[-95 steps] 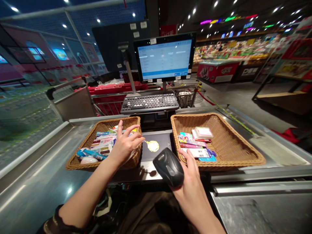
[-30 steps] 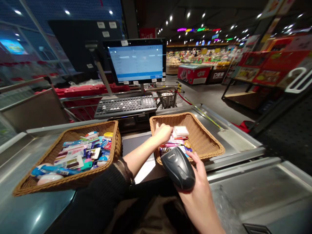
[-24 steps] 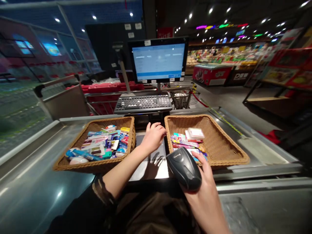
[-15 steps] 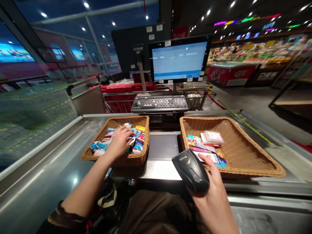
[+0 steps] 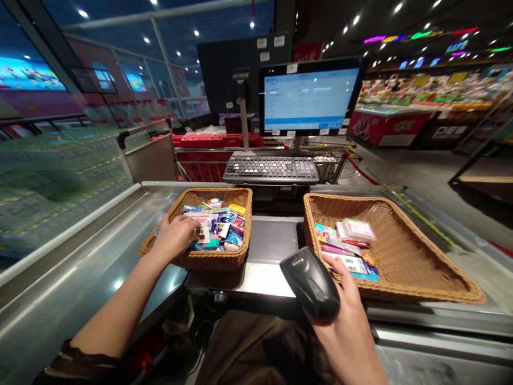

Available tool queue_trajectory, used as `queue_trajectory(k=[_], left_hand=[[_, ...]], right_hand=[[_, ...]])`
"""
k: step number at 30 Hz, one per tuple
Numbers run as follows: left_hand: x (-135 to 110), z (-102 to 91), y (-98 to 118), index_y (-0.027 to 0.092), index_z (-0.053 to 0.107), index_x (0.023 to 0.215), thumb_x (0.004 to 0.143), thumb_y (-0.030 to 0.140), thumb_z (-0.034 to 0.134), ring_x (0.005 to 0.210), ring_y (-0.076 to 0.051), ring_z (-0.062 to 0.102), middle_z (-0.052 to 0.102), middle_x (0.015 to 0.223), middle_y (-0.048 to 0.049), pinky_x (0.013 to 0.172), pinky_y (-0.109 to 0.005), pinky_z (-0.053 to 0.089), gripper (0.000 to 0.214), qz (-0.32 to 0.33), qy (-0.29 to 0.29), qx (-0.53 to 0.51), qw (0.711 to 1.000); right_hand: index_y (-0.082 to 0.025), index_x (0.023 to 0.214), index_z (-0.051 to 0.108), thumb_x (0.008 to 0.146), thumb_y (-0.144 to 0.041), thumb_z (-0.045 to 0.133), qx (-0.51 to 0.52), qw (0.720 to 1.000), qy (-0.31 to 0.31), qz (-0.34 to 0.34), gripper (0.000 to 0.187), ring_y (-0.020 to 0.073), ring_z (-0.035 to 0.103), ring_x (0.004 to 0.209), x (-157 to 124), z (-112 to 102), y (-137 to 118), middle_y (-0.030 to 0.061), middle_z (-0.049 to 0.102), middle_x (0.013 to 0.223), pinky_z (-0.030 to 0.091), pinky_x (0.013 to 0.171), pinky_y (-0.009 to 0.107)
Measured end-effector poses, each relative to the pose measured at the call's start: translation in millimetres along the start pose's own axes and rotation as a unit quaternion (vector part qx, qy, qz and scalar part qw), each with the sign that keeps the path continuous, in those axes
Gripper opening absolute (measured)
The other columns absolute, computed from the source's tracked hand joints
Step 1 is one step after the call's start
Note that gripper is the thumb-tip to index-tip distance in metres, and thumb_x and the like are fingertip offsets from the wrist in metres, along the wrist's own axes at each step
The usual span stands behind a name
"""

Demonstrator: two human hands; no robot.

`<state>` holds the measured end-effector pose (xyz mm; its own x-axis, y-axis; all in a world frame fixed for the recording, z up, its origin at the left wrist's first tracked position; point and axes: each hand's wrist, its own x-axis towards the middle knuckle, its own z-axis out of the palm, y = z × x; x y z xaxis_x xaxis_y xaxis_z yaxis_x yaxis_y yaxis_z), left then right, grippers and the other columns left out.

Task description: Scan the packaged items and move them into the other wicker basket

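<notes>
My right hand (image 5: 348,315) grips a black handheld barcode scanner (image 5: 310,282) over the counter's front edge, beside the right wicker basket (image 5: 409,256). That basket holds a few flat packets and a small clear box (image 5: 358,230). My left hand (image 5: 175,237) reaches into the left wicker basket (image 5: 208,260), fingers curled on the pile of small colourful packets (image 5: 218,222); what it grips is hidden. A flat scan plate (image 5: 272,240) lies between the baskets.
Behind the baskets stand a keyboard (image 5: 271,169) and a lit monitor (image 5: 310,99). Steel counter (image 5: 72,267) runs left and right. Red shopping carts (image 5: 216,141) sit beyond. Store aisles and a freezer (image 5: 385,125) lie at the right.
My left hand left the right basket, crossed the scan plate and went into the left basket. The scanner stayed in my right hand.
</notes>
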<state>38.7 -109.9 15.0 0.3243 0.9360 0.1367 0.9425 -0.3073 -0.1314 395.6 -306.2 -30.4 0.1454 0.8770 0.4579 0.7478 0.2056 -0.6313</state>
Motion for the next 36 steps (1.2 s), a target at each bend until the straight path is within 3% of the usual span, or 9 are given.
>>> queue_trajectory(k=[3, 6, 10, 19, 25, 28, 31, 34, 36], left_hand=[[6, 3.1, -10, 0.024, 0.075, 0.095, 0.083, 0.029, 0.063, 0.117, -0.036, 0.062, 0.076, 0.112, -0.0106, 0.109, -0.062, 0.035, 0.018, 0.014, 0.003, -0.045, 0.999], [16, 5.3, -24, 0.022, 0.073, 0.086, 0.083, 0.033, 0.064, 0.104, -0.028, 0.066, 0.076, 0.102, -0.0082, 0.098, -0.044, 0.047, 0.015, 0.053, -0.023, -0.11, 0.992], [28, 4.5, -34, 0.022, 0.074, 0.08, 0.086, 0.035, 0.064, 0.094, -0.022, 0.066, 0.075, 0.091, -0.0053, 0.092, -0.034, 0.048, 0.017, 0.087, -0.036, -0.172, 0.981], [43, -6.7, -13, 0.021, 0.076, 0.086, 0.088, 0.026, 0.061, 0.097, -0.023, 0.063, 0.075, 0.095, -0.0064, 0.093, -0.036, 0.044, 0.016, 0.089, -0.023, -0.148, 0.985], [16, -7.8, -12, 0.023, 0.073, 0.097, 0.08, 0.035, 0.074, 0.114, -0.029, 0.059, 0.072, 0.111, -0.0064, 0.104, -0.046, 0.039, 0.021, 0.068, -0.078, -0.119, 0.988], [3, -3.5, -6, 0.022, 0.069, 0.105, 0.08, 0.033, 0.075, 0.122, -0.032, 0.054, 0.069, 0.118, -0.0093, 0.111, -0.057, 0.031, 0.028, 0.051, -0.049, -0.086, 0.994], [-2, -3.1, -17, 0.022, 0.068, 0.104, 0.085, 0.03, 0.068, 0.123, -0.031, 0.054, 0.068, 0.119, -0.0095, 0.112, -0.057, 0.031, 0.021, 0.06, -0.019, -0.091, 0.994], [-6, -6.7, -41, 0.023, 0.071, 0.095, 0.084, 0.023, 0.064, 0.125, -0.03, 0.053, 0.069, 0.118, -0.0085, 0.11, -0.053, 0.035, 0.013, 0.069, -0.051, -0.095, 0.992], [-10, -9.4, -53, 0.025, 0.073, 0.098, 0.079, 0.019, 0.065, 0.129, -0.033, 0.051, 0.067, 0.128, -0.0082, 0.112, -0.057, 0.033, 0.022, 0.067, -0.083, -0.082, 0.991]], right_hand=[[-0.025, 0.123, 0.058, 0.084, -0.023, 0.063, -0.003, 1.0, -0.004, -0.011, 0.039, 0.0328, 0.042, 0.142, 1, 1, 1, 0.0119, 0.041, 0.149, 0.042, 0.113, 0.053], [-0.025, 0.121, 0.059, 0.085, -0.024, 0.062, -0.003, 1.0, -0.016, -0.022, 0.036, 0.0342, 0.041, 0.142, 2, 4, -2, 0.0123, 0.041, 0.15, 0.042, 0.112, 0.055], [-0.024, 0.123, 0.059, 0.087, -0.024, 0.059, 0.009, 1.0, -0.003, -0.011, 0.036, 0.0363, 0.04, 0.143, 4, 11, -11, 0.0132, 0.043, 0.149, 0.038, 0.114, 0.058], [-0.023, 0.129, 0.055, 0.086, -0.024, 0.062, -0.002, 0.999, -0.037, -0.039, 0.044, 0.0374, 0.037, 0.145, 6, 18, -9, 0.0132, 0.042, 0.151, 0.039, 0.114, 0.057], [-0.023, 0.126, 0.056, 0.086, -0.026, 0.058, 0.034, 0.999, -0.01, 0.007, 0.039, 0.0364, 0.037, 0.145, 8, 24, -24, 0.0138, 0.045, 0.147, 0.033, 0.117, 0.059], [-0.026, 0.123, 0.059, 0.084, -0.024, 0.061, 0.025, 0.998, -0.047, -0.024, 0.039, 0.0369, 0.038, 0.144, 7, 29, -25, 0.0119, 0.043, 0.15, 0.039, 0.112, 0.06], [-0.025, 0.121, 0.061, 0.085, -0.023, 0.058, 0.027, 0.998, -0.05, -0.024, 0.036, 0.037, 0.037, 0.145, 5, 31, -28, 0.0114, 0.042, 0.152, 0.039, 0.112, 0.061], [-0.023, 0.12, 0.059, 0.086, -0.025, 0.055, 0.042, 0.999, -0.025, 0.01, 0.034, 0.037, 0.037, 0.144, 5, 30, -35, 0.0131, 0.044, 0.149, 0.035, 0.115, 0.062], [-0.023, 0.12, 0.058, 0.086, -0.025, 0.055, 0.043, 0.999, -0.023, 0.013, 0.034, 0.0371, 0.038, 0.144, 6, 29, -37, 0.0136, 0.045, 0.148, 0.034, 0.115, 0.062]])
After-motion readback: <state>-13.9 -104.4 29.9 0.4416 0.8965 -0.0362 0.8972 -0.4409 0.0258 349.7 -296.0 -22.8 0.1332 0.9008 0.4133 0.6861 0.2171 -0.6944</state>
